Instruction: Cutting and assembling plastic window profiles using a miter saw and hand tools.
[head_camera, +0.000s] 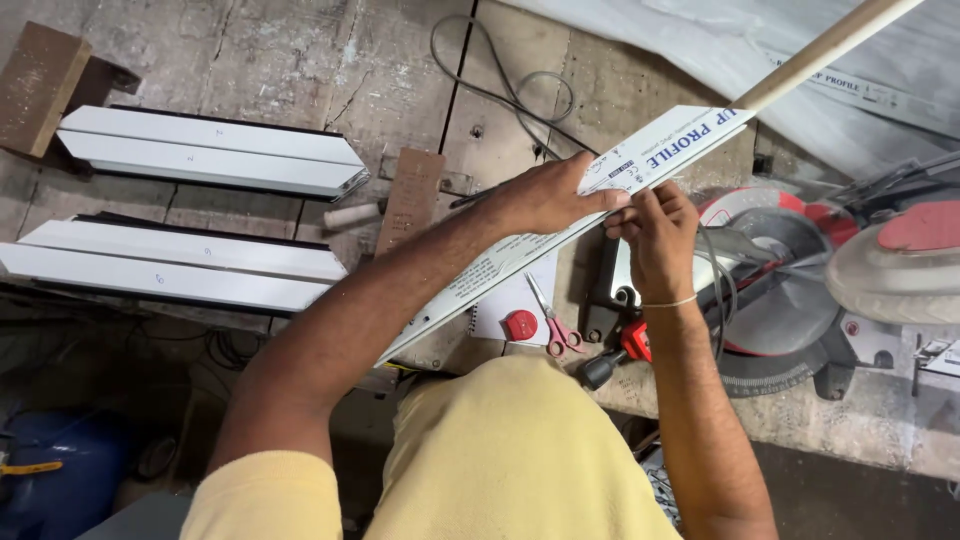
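A long white plastic profile strip with printed film runs diagonally from lower centre to upper right, over a worn wooden workbench. My left hand presses down on top of it near its upper end. My right hand pinches the strip's near edge right beside the left fingertips, thumb and fingers closed on the film or edge. A thin band circles my right wrist.
Two cut white profile pieces lie at left. A mitre saw stands at right. Scissors, a red round tape, a notebook, a wooden pole, brown blocks and a cable lie around.
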